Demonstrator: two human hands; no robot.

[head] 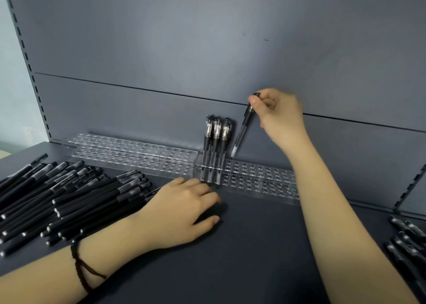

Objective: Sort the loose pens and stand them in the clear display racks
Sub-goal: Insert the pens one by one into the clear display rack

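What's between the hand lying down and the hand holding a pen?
Head view: the clear rack with standing pens lies between the left hand and the right hand gripping a pen.

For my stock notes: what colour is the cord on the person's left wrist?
Dark brown, almost black, braided; the cord shows best in the head view.

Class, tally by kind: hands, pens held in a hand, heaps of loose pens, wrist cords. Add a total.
Hands: 2, left hand and right hand
Pens held: 1, pen
Heaps of loose pens: 2, left heap and right heap
Wrist cords: 1, wrist cord
Total: 6
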